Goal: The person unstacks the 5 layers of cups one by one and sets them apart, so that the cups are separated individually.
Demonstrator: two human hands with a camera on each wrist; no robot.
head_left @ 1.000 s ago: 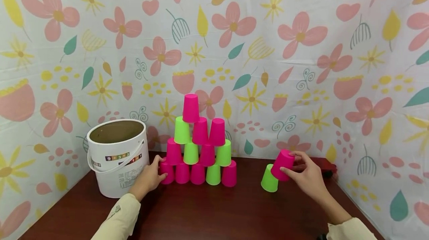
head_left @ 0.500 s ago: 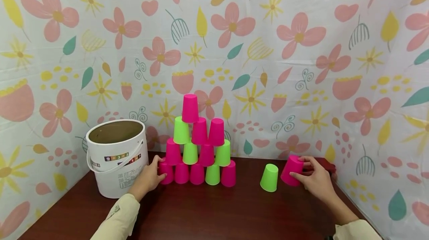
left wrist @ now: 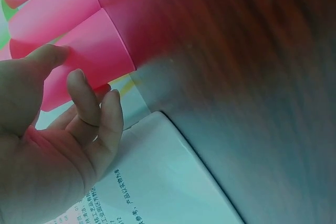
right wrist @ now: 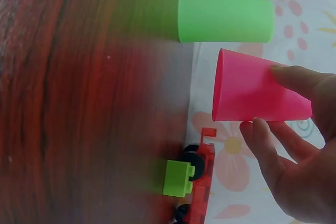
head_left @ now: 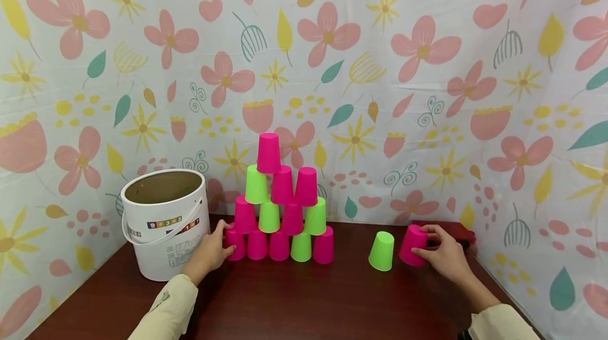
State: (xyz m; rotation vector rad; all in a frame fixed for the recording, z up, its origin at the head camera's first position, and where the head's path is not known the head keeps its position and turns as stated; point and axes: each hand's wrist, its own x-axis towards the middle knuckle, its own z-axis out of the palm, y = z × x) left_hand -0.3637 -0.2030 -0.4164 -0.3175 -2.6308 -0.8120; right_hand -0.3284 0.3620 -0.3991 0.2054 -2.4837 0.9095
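A pyramid of upside-down pink and green cups [head_left: 269,218] stands at the table's middle, with one pink cup on top. My left hand [head_left: 211,249] grips the bottom-left pink cup [left wrist: 94,56], thumb on its near side; some fingers are hidden behind it. Farther right, my right hand [head_left: 445,255] pinches another upside-down pink cup [head_left: 413,245] between thumb and fingers. In the right wrist view that cup's rim looks slightly off the table and tilted. Beside it, on its left, a green cup [head_left: 381,251] stands upside down on the table, apart from the pyramid.
A white bucket [head_left: 163,234] with a handle stands close beside my left hand. Behind my right hand lies a red toy vehicle [right wrist: 203,182] with black wheels, next to a green block [right wrist: 177,178]. A flowered curtain [head_left: 304,92] encloses the dark table [head_left: 294,303].
My right hand has moved the pink cup right and down, from against the green cup to a spot beside it. The left hand keeps its place on the pyramid's corner cup.
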